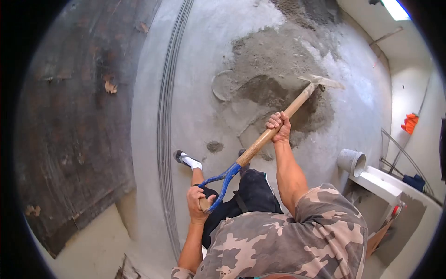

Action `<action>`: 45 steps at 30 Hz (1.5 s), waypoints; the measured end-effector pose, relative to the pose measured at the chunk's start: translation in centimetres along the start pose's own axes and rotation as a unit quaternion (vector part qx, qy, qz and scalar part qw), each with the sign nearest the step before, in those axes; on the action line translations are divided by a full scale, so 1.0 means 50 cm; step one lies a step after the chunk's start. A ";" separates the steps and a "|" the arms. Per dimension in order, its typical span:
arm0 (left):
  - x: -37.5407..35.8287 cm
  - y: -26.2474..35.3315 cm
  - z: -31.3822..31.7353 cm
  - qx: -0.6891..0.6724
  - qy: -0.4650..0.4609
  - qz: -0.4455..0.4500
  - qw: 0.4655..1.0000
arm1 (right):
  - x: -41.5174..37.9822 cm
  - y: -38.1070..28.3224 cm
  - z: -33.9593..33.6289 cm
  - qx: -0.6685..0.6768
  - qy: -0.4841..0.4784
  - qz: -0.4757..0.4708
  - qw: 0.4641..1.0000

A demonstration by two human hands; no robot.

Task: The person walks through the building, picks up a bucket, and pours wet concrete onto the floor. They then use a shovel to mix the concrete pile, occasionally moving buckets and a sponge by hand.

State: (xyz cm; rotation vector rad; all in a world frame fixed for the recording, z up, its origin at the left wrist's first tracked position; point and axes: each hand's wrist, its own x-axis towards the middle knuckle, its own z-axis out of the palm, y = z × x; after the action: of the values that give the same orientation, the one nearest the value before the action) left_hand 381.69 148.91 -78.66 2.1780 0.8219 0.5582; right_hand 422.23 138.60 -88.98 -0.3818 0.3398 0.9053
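Observation:
My left hand [198, 204] is closed around the end grip of a shovel [253, 152], behind its blue forked handle. Further down, my right hand [279, 126] wraps the wooden shaft. The shovel slants away to the upper right, and its pale metal blade [325, 82] shows nearly edge-on over the pile. Beneath it lies a heap of grey sandy mortar mix [274, 56], darker and damp-looking in the hollow near the blade. A round, dusty rim [222, 86] shows at the heap's left side. One small clump of mix [214, 147] sits apart, nearer my feet.
Long thin metal rods [168, 93] run along the floor on my left, beside a big dark board [79, 121]. To my right, a whitish bucket [351, 162] lies tipped by a white ledge [377, 181]. An orange glove-like item [409, 123] hangs near the wall.

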 end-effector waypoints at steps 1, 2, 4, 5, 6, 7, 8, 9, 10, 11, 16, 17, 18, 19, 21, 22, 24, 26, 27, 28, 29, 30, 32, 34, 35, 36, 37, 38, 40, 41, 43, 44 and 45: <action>0.017 -0.022 -0.020 -0.052 -0.013 -0.032 0.998 | 0.011 0.019 0.037 0.000 -0.006 -0.013 1.000; 0.036 -0.043 -0.047 -0.102 -0.030 -0.067 0.992 | 0.029 0.044 0.064 -0.023 0.040 -0.028 0.999; 0.090 -0.102 -0.097 -0.150 -0.047 -0.086 0.984 | 0.094 0.110 0.121 -0.041 0.075 -0.055 0.995; 0.101 -0.120 -0.114 -0.210 -0.018 -0.159 0.964 | 0.121 0.144 0.127 -0.073 0.097 -0.046 0.991; 0.106 -0.141 -0.139 -0.263 0.006 -0.234 0.936 | 0.144 0.190 0.125 -0.100 0.124 -0.037 0.987; 0.077 -0.238 -0.143 -0.244 0.015 -0.279 0.928 | 0.181 0.243 0.122 -0.117 0.141 -0.019 0.983; 0.091 -0.265 -0.189 -0.239 0.006 -0.283 0.929 | 0.213 0.311 0.110 -0.131 0.161 0.002 0.978; 0.110 -0.276 -0.236 -0.279 0.065 -0.378 0.880 | 0.240 0.392 0.083 -0.156 0.214 0.023 0.964; 0.126 -0.291 -0.274 -0.314 0.125 -0.467 0.817 | 0.266 0.471 0.063 -0.182 0.265 0.044 0.946; 0.124 -0.319 -0.317 -0.261 0.160 -0.488 0.817 | 0.268 0.550 0.055 -0.212 0.294 0.094 0.927; 0.063 -0.362 -0.537 -0.100 0.272 -0.554 0.781 | 0.226 0.939 0.008 -0.187 0.340 0.261 0.884; 0.058 -0.361 -0.569 -0.084 0.268 -0.557 0.781 | 0.213 1.010 -0.008 -0.176 0.354 0.274 0.877; 0.062 -0.344 -0.603 -0.061 0.266 -0.566 0.778 | 0.203 1.064 -0.015 -0.165 0.370 0.289 0.867; 0.067 -0.325 -0.619 -0.040 0.269 -0.575 0.771 | 0.201 1.096 -0.028 -0.157 0.374 0.303 0.862; 0.103 -0.313 -0.628 -0.019 0.271 -0.588 0.762 | 0.193 1.137 -0.028 -0.113 0.391 0.364 0.838; 0.128 -0.310 -0.622 -0.019 0.274 -0.593 0.757 | 0.201 1.142 -0.035 -0.107 0.392 0.375 0.833; 0.185 -0.328 -0.594 -0.010 0.271 -0.596 0.756 | 0.243 1.126 -0.067 -0.083 0.405 0.370 0.832; 0.234 -0.353 -0.584 0.017 0.228 -0.591 0.774 | 0.275 1.098 -0.050 -0.074 0.400 0.373 0.834; 0.251 -0.368 -0.582 0.019 0.238 -0.581 0.778 | 0.301 1.081 -0.053 -0.068 0.386 0.375 0.840; 0.259 -0.382 -0.562 0.018 0.243 -0.577 0.780 | 0.341 1.056 -0.060 -0.068 0.380 0.375 0.843; 0.298 -0.386 -0.534 0.017 0.224 -0.583 0.781 | 0.378 1.050 -0.097 -0.099 0.355 0.366 0.855; 0.340 -0.384 -0.514 0.018 0.196 -0.590 0.783 | 0.398 1.037 -0.131 -0.123 0.338 0.351 0.865; 0.420 -0.383 -0.409 -0.056 0.168 -0.557 0.812 | 0.486 0.935 -0.170 -0.129 0.404 0.267 0.866; 0.476 -0.392 -0.295 -0.055 0.144 -0.534 0.831 | 0.546 0.768 -0.183 -0.178 0.379 0.235 0.877; 0.509 -0.383 -0.240 -0.067 0.131 -0.522 0.840 | 0.570 0.691 -0.181 -0.167 0.402 0.232 0.870; 0.527 -0.369 -0.196 -0.079 0.118 -0.511 0.848 | 0.583 0.629 -0.176 -0.157 0.427 0.230 0.860; 0.527 -0.359 -0.176 -0.082 0.115 -0.506 0.851 | 0.578 0.601 -0.180 -0.155 0.426 0.224 0.863; 0.531 -0.352 -0.159 -0.093 0.114 -0.496 0.856 | 0.577 0.583 -0.187 -0.163 0.428 0.210 0.864; 0.525 -0.360 -0.162 -0.101 0.112 -0.476 0.866 | 0.570 0.587 -0.182 -0.163 0.425 0.194 0.869; 0.502 -0.379 -0.182 -0.075 0.119 -0.484 0.864 | 0.553 0.601 -0.178 -0.149 0.417 0.190 0.876; 0.474 -0.377 -0.224 -0.058 0.127 -0.492 0.859 | 0.497 0.613 -0.153 -0.126 0.429 0.170 0.878; 0.467 -0.369 -0.233 -0.069 0.135 -0.487 0.860 | 0.475 0.605 -0.130 -0.118 0.441 0.154 0.876; 0.460 -0.361 -0.242 -0.079 0.125 -0.484 0.863 | 0.448 0.586 -0.116 -0.118 0.445 0.139 0.877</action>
State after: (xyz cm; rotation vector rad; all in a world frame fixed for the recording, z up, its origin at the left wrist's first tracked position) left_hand 383.64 180.38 -81.52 1.2874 1.7678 0.3512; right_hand 410.62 167.82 -109.08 -0.9979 1.1620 1.0128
